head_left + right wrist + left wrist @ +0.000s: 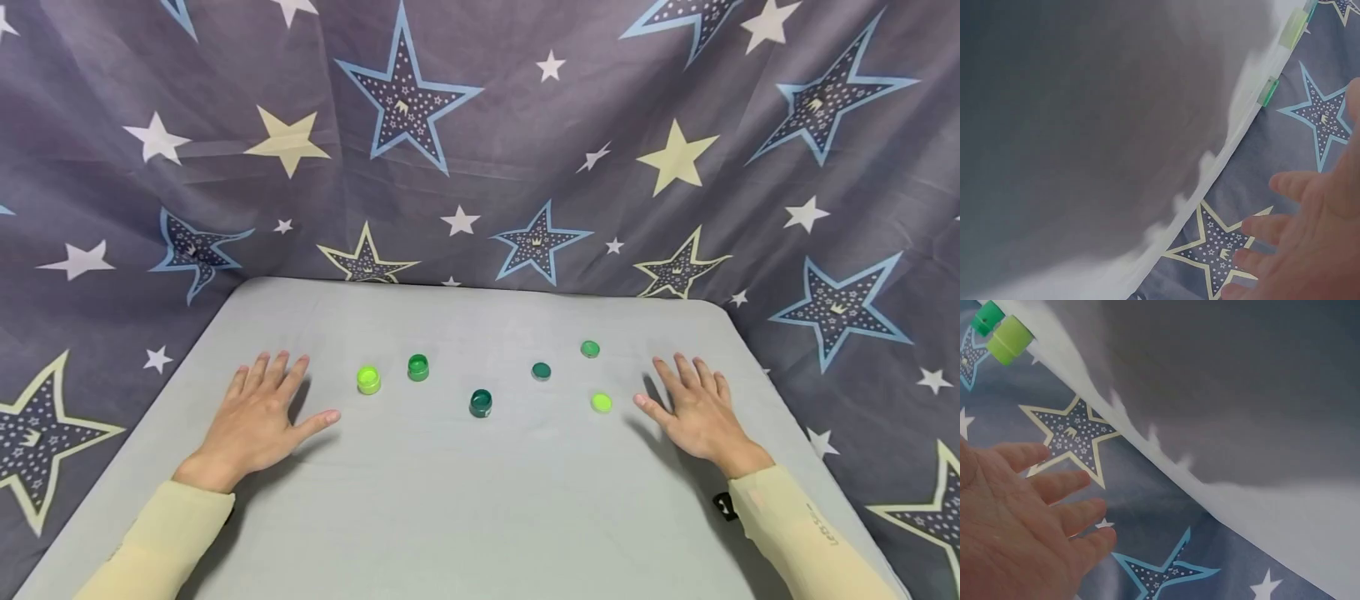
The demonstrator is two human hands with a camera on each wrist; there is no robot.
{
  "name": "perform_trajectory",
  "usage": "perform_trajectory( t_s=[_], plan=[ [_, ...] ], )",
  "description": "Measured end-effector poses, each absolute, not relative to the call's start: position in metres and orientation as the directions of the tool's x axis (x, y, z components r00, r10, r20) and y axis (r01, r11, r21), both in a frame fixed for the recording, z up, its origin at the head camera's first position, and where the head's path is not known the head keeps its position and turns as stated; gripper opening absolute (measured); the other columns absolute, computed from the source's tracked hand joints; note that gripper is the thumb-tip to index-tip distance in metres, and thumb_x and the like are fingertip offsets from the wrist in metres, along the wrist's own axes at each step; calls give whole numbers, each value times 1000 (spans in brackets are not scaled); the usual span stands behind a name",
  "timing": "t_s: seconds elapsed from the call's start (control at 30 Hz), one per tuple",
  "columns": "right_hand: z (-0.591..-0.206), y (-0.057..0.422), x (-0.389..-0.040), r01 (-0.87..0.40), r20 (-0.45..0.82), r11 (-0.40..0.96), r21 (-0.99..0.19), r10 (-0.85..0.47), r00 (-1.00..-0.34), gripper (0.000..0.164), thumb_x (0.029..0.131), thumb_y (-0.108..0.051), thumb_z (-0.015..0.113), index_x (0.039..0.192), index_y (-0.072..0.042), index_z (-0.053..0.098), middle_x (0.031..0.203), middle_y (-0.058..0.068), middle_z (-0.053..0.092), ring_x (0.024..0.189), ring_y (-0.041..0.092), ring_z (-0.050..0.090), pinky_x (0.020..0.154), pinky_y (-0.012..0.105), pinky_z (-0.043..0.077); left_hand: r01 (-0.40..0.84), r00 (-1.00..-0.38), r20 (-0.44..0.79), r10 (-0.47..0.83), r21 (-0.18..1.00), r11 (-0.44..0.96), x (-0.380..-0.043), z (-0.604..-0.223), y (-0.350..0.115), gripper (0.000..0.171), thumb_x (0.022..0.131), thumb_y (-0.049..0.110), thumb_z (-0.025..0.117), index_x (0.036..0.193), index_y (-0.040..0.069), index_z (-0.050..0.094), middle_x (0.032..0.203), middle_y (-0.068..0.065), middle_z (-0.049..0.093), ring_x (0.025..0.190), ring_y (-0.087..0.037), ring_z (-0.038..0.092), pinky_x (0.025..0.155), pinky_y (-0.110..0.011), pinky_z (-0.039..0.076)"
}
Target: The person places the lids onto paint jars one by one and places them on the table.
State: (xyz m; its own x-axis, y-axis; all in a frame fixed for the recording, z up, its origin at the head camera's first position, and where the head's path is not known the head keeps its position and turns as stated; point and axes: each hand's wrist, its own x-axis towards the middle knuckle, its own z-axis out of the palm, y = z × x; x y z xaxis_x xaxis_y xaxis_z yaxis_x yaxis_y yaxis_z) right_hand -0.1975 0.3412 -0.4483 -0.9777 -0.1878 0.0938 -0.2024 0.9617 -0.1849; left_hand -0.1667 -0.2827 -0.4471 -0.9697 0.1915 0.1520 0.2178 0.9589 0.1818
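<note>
Your fingers are spread apart and hold nothing, the left hand [255, 425] near the lime pot [368, 382], the right hand [699, 417] near the lime lid [602, 403]. Further in, on the table [465, 508], lie the green pot [417, 369], dark pot [481, 405], dark lid [542, 372] and green lid [590, 349], perhaps grouped so that each hand has one kind closest.

The person's left arm [153, 546] and right arm [813, 537] extend forward, left grip [251, 423] and right grip [696, 408] palm-down, fingers relaxed and slightly spread, thumbs angled inward toward each other.
</note>
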Motion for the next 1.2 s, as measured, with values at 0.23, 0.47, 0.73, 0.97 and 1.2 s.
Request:
perform_trajectory(
  t_s=[0.23, 0.47, 0.73, 0.97, 1.2],
  plan=[
    [-446, 336, -193, -213, 100, 957, -198, -197, -975, 84, 100, -64, 48, 159, -5, 34, 161, 32, 24, 147, 58, 15, 112, 74, 6, 248, -962, 165, 219, 186, 951, -170, -446, -274, 103, 91, 74, 55, 157, -2, 33, 158, -36, 29, 148, -57, 16, 116, -68, 9],
    [-448, 332, -190, -229, 118, 949, -219, -207, -971, 84, 100, -63, 51, 158, -5, 35, 161, 32, 26, 147, 57, 16, 112, 73, 7, 269, -955, 177, 236, 194, 943, -175, -448, -266, 103, 90, 74, 56, 156, -3, 35, 156, -35, 33, 146, -57, 21, 116, -68, 11],
    [-450, 328, -188, -249, 146, 939, -236, -220, -965, 83, 99, -62, 54, 157, -4, 38, 160, 31, 28, 147, 56, 18, 113, 72, 8, 280, -953, 178, 244, 223, 934, -179, -451, -257, 104, 90, 74, 57, 154, -5, 38, 155, -34, 36, 146, -55, 24, 117, -66, 14],
    [-451, 325, -186, -262, 156, 931, -253, -228, -961, 83, 98, -60, 57, 155, -2, 40, 159, 31, 30, 147, 55, 19, 112, 72, 10, 296, -949, 184, 256, 245, 923, -184, -452, -251, 102, 89, 73, 59, 152, -6, 41, 153, -32, 41, 146, -54, 26, 117, -66, 15],
    [-452, 321, -186, -286, 183, 922, -261, -244, -952, 82, 97, -59, 60, 152, -1, 44, 157, 32, 34, 145, 54, 25, 113, 69, 14, 332, -937, 201, 285, 255, 908, -190, -450, -244, 98, 89, 69, 64, 146, -8, 46, 147, -32, 48, 141, -54, 35, 116, -66, 19]
  ],
)
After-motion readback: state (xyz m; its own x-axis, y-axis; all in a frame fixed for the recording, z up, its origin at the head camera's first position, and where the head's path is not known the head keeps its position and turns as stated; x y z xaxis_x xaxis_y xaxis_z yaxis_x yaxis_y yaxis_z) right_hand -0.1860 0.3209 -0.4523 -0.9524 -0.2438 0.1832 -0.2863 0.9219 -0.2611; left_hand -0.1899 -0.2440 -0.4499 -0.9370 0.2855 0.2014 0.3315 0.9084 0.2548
